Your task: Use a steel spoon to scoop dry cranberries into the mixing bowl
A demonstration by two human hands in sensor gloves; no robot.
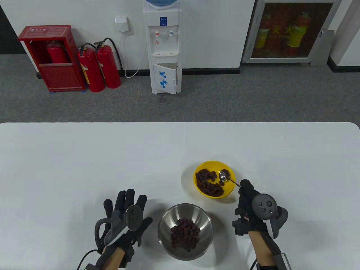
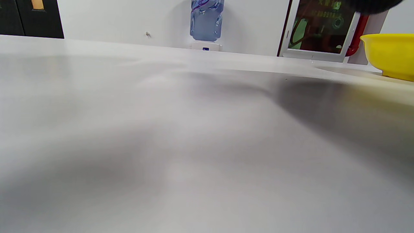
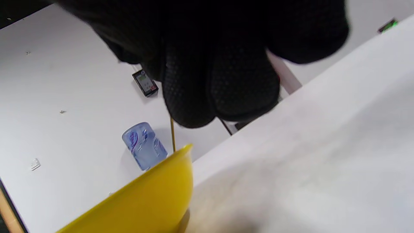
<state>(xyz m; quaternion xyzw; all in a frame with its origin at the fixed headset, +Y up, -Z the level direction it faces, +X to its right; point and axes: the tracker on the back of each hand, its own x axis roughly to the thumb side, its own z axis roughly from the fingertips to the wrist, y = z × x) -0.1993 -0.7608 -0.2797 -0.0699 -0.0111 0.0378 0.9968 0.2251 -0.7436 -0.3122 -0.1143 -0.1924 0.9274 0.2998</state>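
Note:
A yellow bowl (image 1: 213, 179) holds dry cranberries (image 1: 208, 182) on the white table. My right hand (image 1: 249, 201) grips the handle of the steel spoon (image 1: 225, 175); its empty scoop sits inside the yellow bowl at its right side. The steel mixing bowl (image 1: 184, 231) stands nearer me, with a heap of cranberries (image 1: 185, 234) in it. My left hand (image 1: 126, 216) rests flat on the table left of the mixing bowl, fingers spread, holding nothing. In the right wrist view my gloved fingers (image 3: 220, 84) hide most of the spoon's handle (image 3: 173, 134) above the yellow bowl (image 3: 145, 200).
The white table (image 1: 84, 168) stretches to the left and to the back. The left wrist view shows bare tabletop (image 2: 161, 145) and the yellow bowl's side (image 2: 389, 55) at the right edge. A water dispenser (image 1: 164, 47) and fire extinguishers (image 1: 98, 67) stand on the floor beyond.

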